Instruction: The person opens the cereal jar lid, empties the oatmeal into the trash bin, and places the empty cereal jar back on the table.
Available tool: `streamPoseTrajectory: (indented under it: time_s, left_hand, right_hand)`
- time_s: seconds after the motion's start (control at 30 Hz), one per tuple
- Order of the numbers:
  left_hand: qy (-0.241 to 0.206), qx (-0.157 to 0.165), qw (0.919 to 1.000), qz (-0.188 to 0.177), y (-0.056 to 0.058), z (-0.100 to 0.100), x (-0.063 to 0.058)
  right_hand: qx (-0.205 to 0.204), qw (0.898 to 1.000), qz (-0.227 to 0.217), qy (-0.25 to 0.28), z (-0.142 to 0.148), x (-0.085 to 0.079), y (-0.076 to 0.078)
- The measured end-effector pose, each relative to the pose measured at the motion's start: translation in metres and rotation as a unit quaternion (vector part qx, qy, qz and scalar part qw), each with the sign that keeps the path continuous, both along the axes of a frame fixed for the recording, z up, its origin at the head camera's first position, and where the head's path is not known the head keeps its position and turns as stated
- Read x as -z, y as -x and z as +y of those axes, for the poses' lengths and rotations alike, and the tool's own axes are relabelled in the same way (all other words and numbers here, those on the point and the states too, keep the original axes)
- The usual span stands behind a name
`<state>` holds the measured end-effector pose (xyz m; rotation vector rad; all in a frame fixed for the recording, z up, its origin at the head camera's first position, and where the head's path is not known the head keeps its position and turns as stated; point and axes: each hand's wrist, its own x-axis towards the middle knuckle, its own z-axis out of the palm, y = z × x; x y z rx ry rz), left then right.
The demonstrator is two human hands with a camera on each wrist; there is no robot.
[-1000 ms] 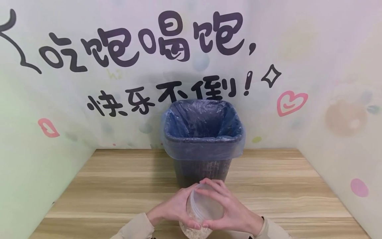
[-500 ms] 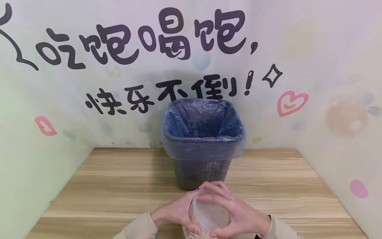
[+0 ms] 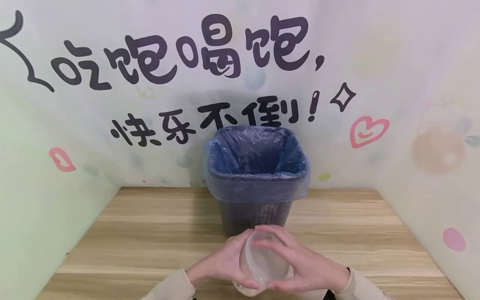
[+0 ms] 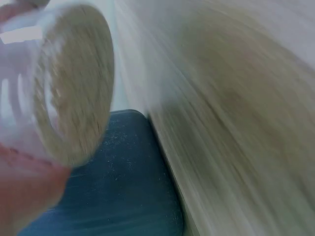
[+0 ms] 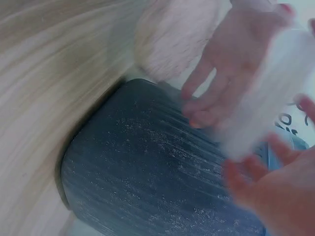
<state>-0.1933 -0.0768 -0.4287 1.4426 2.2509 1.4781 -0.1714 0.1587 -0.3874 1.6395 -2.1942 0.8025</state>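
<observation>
Between my two hands is a clear, round plastic jar (image 3: 246,290), tilted, with pale beige flaky contents massed at its bottom (image 4: 81,83). A translucent white lid (image 3: 273,260) covers the end turned toward the right. My left hand (image 3: 223,260) grips the jar's body, thumb at the near side. With fingers spread over the far edge and thumb at the near edge, my right hand (image 3: 309,264) holds the lid by its rim. In the right wrist view, the lid (image 5: 275,93) is blurred between the left fingers and the right fingertips (image 5: 241,182).
Just beyond my hands stands a dark bin (image 3: 256,214) lined with a blue plastic bag (image 3: 258,189), its mouth facing up. It rests on a wood-grain table (image 3: 150,233). Printed pale walls (image 3: 423,137) enclose the table at the back and both sides.
Both hands and the jar have shifted slightly right. The right hand has turned a little at the lid, and less of the jar's contents shows in the head view.
</observation>
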Motion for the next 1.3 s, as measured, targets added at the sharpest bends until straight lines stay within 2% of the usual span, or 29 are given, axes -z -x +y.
streamPoseTrajectory:
  time_s: [0.07,0.13,0.27,0.37,0.47,0.6,0.7,0.77,0.87,0.93,1.03,1.13,1.3]
  left_hand:
    - [0.003,-0.045,0.9989,0.009,-0.002,0.0,0.003]
    - [0.007,-0.074,0.9972,0.014,-0.002,0.0,0.006]
    - [0.015,-0.109,0.9936,0.027,-0.002,0.001,0.011]
    - [0.024,-0.137,0.9893,0.043,-0.005,0.003,0.01]
    - [0.054,-0.175,0.9807,0.068,-0.009,0.006,0.007]
    - [0.105,-0.214,0.9649,0.111,-0.015,0.01,0.004]
    - [0.132,-0.229,0.9538,0.143,-0.016,0.013,0.002]
    - [0.147,-0.235,0.946,0.168,-0.016,0.014,0.002]
    - [0.159,-0.243,0.9358,0.2,-0.016,0.015,0.003]
    - [0.162,-0.246,0.9311,0.214,-0.016,0.016,0.003]
    - [0.165,-0.25,0.9287,0.218,-0.016,0.016,0.003]
    - [0.169,-0.247,0.9319,0.206,-0.015,0.015,0.001]
    - [0.162,-0.215,0.9514,0.15,-0.013,0.011,-0.003]
  right_hand:
    - [0.039,0.999,-0.033,-0.009,0.002,0.0,-0.002]
    - [0.07,0.996,-0.058,-0.011,0.003,0.001,-0.003]
    - [0.107,0.991,-0.084,0.008,0.002,0.004,-0.002]
    - [0.124,0.983,-0.13,0.029,0.002,0.006,-0.001]
    - [0.139,0.969,-0.202,0.038,0.003,0.007,0.0]
    - [0.162,0.945,-0.284,0.024,0.003,0.005,0.0]
    - [0.171,0.934,-0.312,0.013,0.002,0.005,-0.001]
    - [0.169,0.934,-0.314,0.01,0.001,0.006,-0.001]
    - [0.17,0.944,-0.284,0.007,-0.002,0.01,-0.001]
    - [0.174,0.95,-0.258,0.006,-0.003,0.012,-0.001]
    - [0.176,0.957,-0.228,0.012,-0.004,0.015,-0.002]
    - [0.167,0.965,-0.203,0.021,-0.005,0.016,-0.001]
    - [0.143,0.981,-0.126,0.019,-0.006,0.015,0.0]
